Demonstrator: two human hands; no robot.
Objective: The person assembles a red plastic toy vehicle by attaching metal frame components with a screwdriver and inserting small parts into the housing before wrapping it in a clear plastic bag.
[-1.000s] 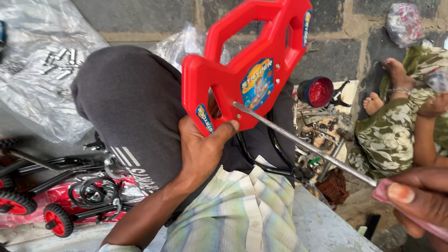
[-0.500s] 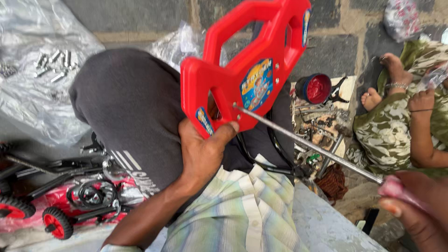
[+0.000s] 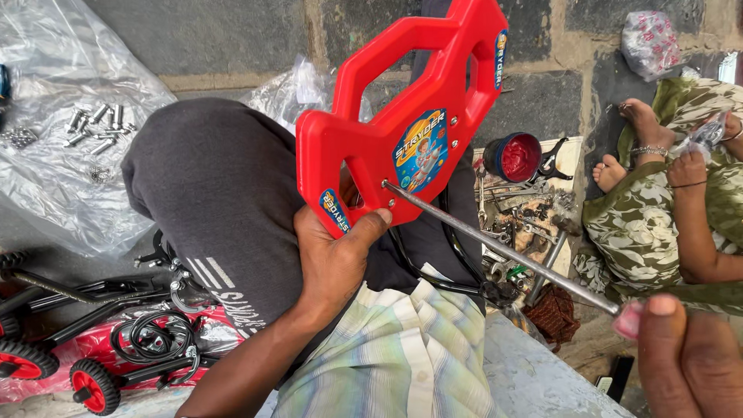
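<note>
Nearest us, our right hand closes around the pink handle of a long screwdriver, whose tip meets a screw hole in the red plastic panel. Our left hand grips that panel's lower edge, thumb pressed on it, above our raised knee. Beyond lie loose tools and a red cup. Bolts rest on plastic sheeting far left.

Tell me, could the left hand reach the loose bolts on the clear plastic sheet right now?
Probably not as things stand: the left hand grips the red plastic panel, and the raised knee lies between it and the bolts.
</note>
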